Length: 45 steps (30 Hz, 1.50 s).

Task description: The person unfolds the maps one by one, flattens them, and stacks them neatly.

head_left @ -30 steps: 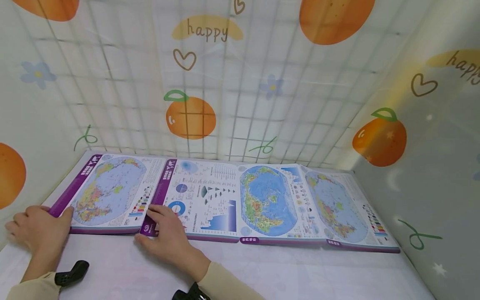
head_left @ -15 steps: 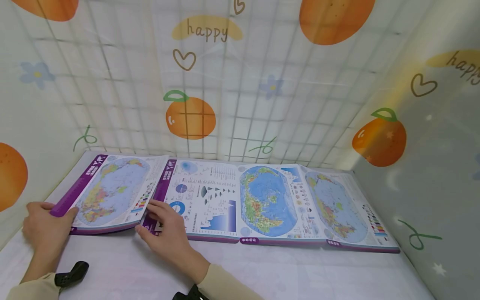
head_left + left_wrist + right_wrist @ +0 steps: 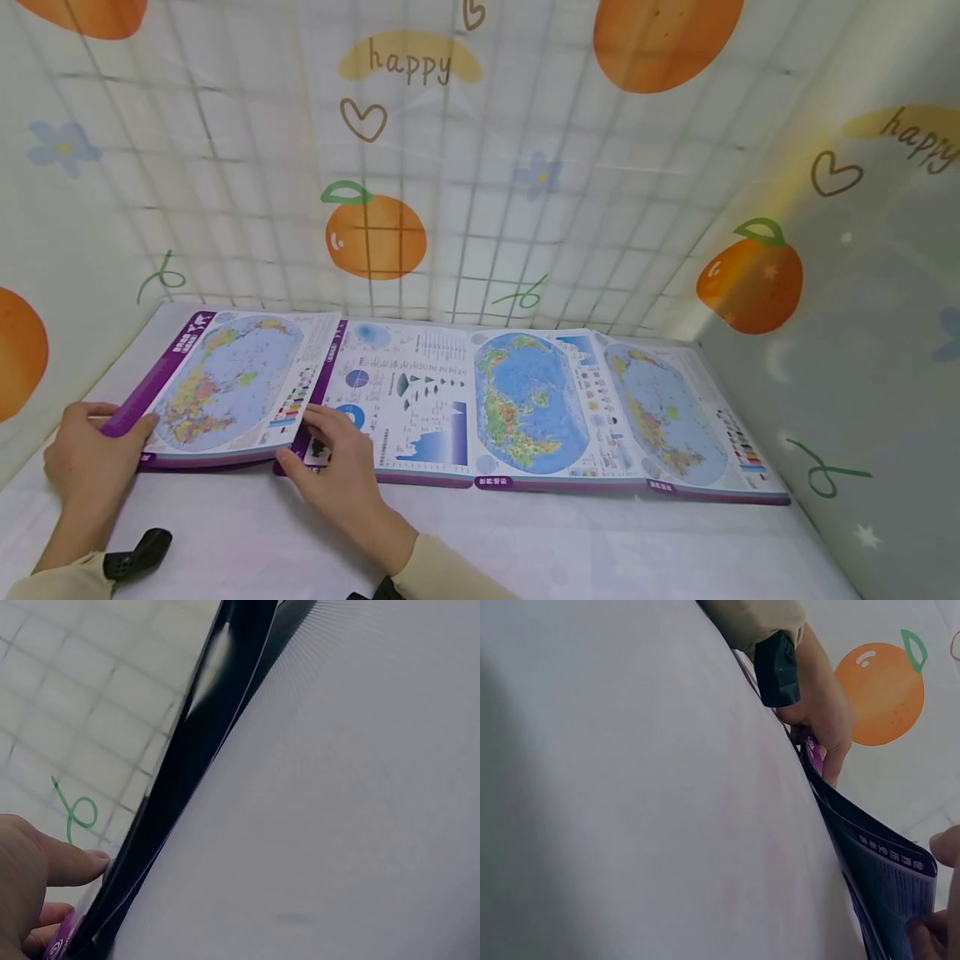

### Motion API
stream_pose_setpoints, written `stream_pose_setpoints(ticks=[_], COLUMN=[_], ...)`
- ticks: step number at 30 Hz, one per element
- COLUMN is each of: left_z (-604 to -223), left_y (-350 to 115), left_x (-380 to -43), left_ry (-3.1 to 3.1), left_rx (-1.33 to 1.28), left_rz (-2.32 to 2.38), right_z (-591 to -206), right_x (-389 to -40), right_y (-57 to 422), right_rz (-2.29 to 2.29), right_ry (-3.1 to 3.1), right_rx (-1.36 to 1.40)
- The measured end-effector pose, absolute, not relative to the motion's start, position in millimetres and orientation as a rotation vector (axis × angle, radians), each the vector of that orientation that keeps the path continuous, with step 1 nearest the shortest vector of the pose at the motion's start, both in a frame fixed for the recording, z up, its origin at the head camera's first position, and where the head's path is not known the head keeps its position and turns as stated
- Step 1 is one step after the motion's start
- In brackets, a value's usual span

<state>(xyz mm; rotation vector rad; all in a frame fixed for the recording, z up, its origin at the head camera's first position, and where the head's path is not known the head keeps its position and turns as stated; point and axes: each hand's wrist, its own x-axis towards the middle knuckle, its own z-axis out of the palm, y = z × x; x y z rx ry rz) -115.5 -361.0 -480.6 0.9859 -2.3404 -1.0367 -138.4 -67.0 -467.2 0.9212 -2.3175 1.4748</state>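
A world map sheet [image 3: 232, 383] with a purple band down its left side lies at the left of the table. My left hand [image 3: 93, 458] grips it at the front left corner, thumb on top. At the front right corner, my right hand [image 3: 333, 462] pinches it, and that edge is raised. The raised edge overlaps the purple strip of the neighbouring chart [image 3: 420, 400]. From the right wrist view, the sheet's dark blue underside [image 3: 889, 881] shows between the left hand [image 3: 825, 712] and the right fingers. In the left wrist view, the thumb of the left hand [image 3: 30, 885] meets the sheet's edge.
To the right, in one row, lie a blue relief map [image 3: 532, 404] and another world map [image 3: 667, 417]. A patterned curtain [image 3: 480, 208] over a wire grid stands behind them. White cloth [image 3: 570, 542] covers the table in front.
The left map's right edge has risen and shifted right over the neighbouring chart's purple strip. My left hand has moved slightly right, and my right fingers have moved onto the map's corner.
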Motion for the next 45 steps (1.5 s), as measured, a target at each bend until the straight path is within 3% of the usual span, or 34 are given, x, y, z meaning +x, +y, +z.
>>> stream_pose_setpoints(ticks=[45], left_z=[-483.5], left_y=[-328.6], left_x=[-116.9], left_ry=[-2.351], left_rx=[0.658], left_rz=[-1.022], right_z=[-462.1], right_x=[-129.3], right_y=[-4.0], right_rz=[1.325], right_ry=[-2.415], right_rx=[0.875])
